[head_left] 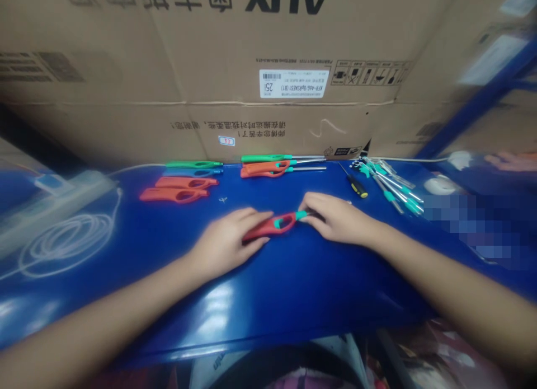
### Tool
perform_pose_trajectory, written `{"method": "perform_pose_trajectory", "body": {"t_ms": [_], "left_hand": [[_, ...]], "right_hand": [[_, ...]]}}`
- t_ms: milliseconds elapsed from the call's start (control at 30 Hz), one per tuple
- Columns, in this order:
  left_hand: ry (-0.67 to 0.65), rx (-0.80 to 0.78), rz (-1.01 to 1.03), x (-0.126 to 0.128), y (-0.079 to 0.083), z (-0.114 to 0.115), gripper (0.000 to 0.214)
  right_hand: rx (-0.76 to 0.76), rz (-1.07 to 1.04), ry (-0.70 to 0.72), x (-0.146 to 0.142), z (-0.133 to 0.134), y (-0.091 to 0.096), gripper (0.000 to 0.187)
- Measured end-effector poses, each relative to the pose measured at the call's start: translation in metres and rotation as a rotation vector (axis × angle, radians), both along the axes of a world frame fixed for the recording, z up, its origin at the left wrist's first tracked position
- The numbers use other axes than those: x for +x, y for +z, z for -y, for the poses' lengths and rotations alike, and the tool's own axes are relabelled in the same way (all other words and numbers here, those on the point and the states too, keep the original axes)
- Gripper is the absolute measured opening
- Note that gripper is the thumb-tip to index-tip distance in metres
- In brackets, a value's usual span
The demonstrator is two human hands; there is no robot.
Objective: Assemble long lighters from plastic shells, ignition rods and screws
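Note:
An orange-red lighter handle (272, 226) with a teal trigger and teal tip lies on the blue table (293, 282) between my hands. My left hand (224, 243) grips its rear end, fingers closed around it. My right hand (333, 218) pinches the teal front end, where a thin dark part shows between the fingers. Two orange handle shells (180, 189) lie to the far left, with a green one (193, 165) and a blue one behind them. Assembled lighters (277, 164) in green and orange with metal tubes lie by the cardboard.
A black-and-yellow screwdriver (356, 183) and a pile of metal tubes with teal ends (394, 187) lie at the right. A white power strip (54, 201) with a coiled cable (69, 240) sits at the left. Big cardboard boxes (251, 70) wall the back. Another person's hand (509, 161) shows far right.

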State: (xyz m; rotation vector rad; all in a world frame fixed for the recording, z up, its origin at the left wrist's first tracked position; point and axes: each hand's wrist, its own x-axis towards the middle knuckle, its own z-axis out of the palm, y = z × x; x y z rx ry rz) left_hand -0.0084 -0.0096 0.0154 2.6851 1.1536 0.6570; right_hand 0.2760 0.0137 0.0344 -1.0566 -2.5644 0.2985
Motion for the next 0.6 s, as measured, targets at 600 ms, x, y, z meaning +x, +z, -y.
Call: {"method": "perform_pose_trajectory", "body": {"t_ms": [600], "left_hand": [[-0.029,-0.087,0.132,-0.018,-0.001,-0.017,0.030]], "right_hand": [[0.198,0.205,0.046,0.024,-0.024,-0.006,0.023]]}}
